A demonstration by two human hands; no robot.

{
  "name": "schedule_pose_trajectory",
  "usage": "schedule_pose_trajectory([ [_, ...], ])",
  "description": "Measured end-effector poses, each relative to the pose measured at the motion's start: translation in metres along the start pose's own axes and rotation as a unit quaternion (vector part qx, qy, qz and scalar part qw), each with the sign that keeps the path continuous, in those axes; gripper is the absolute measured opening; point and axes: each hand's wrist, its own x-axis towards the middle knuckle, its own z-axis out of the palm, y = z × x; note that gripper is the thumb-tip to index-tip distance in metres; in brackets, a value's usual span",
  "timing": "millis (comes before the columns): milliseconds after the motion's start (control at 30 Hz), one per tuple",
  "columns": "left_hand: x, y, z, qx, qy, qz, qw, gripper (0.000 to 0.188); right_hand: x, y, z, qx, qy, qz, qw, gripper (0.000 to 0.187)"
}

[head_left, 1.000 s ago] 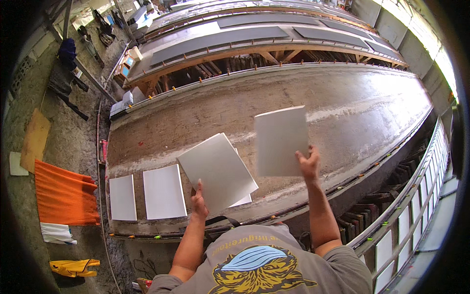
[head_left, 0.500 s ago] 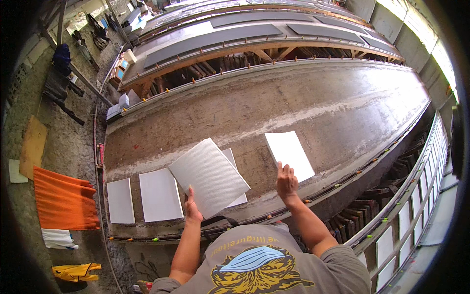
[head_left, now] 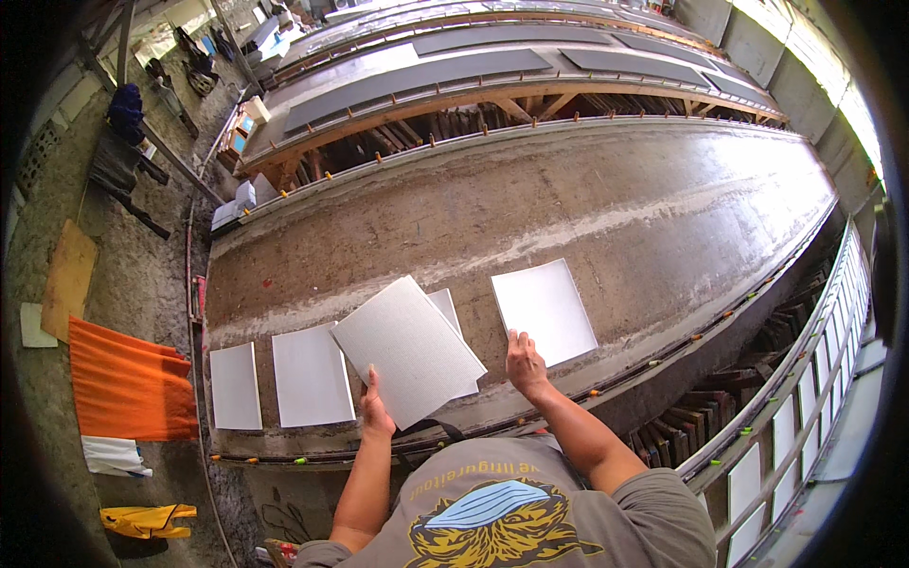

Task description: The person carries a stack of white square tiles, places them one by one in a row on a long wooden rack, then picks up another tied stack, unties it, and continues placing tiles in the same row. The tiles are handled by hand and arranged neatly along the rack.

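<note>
My left hand (head_left: 377, 409) grips the lower left edge of a small stack of off-white sheets (head_left: 407, 352), tilted above the table, thumb on top. To its right, my right hand (head_left: 526, 364) pinches the near left edge of a white sheet (head_left: 545, 308) lying on or just over the brown tabletop; the fingertips are partly hidden. Partly covered by the stack is another white sheet (head_left: 445, 305). Two more lie flat to the left: a wide white sheet (head_left: 311, 379) and a narrower-looking white sheet (head_left: 235, 388).
The long brown table (head_left: 398, 208) runs off to the far right, with small coloured pegs along its edges. Behind it, another table bears dark grey panels (head_left: 417, 87). An orange cloth (head_left: 128, 383) hangs at the left. White sheets line a rail table (head_left: 743, 483) at the right.
My right hand has moved left, and the white sheet at it has shifted and turned slightly that way. The stack in my left hand stays nearly in place.
</note>
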Motion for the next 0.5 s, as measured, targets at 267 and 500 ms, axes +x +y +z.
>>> schedule_pose_trajectory([
  [267,-0.003,-0.008,0.009,-0.012,0.003,-0.018,1.0,0.092,0.013,0.024,-0.04,0.023,-0.034,-0.025,0.999,0.075],
  [500,0.004,-0.043,0.022,-0.054,-0.032,0.02,0.998,0.087,0.015,0.043,-0.016,0.08,-0.156,0.029,0.984,0.067],
])
